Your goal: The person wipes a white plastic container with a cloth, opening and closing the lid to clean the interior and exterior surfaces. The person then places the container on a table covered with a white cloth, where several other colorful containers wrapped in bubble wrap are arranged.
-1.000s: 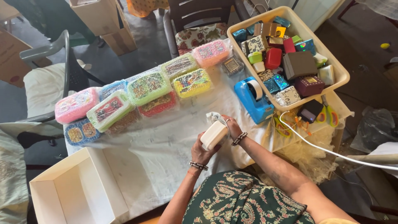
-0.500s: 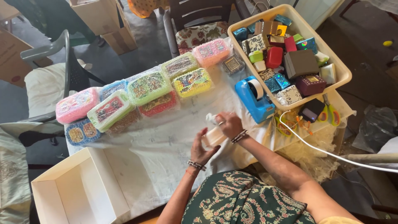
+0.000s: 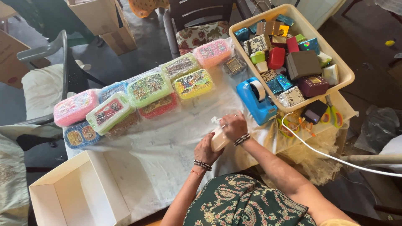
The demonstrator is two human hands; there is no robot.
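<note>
The small cream box [image 3: 218,140] sits just above the cloth-covered table [image 3: 167,167], clasped between both hands. The left hand [image 3: 206,150] cups its lower end; the right hand [image 3: 233,125] presses fingers closed over its top. Steady, even pressure from both sides seems best, keeping it level beside the blue tape dispenser [image 3: 255,98].

colourful wrapped boxes [image 3: 138,98] in row across table [image 3: 167,155]. blue tape dispenser [image 3: 255,99] beside cream tray [image 3: 343,77] of small boxes. scissors [image 3: 333,114] near tray. open white box [image 3: 79,194] at table's near-left corner. chair [image 3: 201,19] behind table.
</note>
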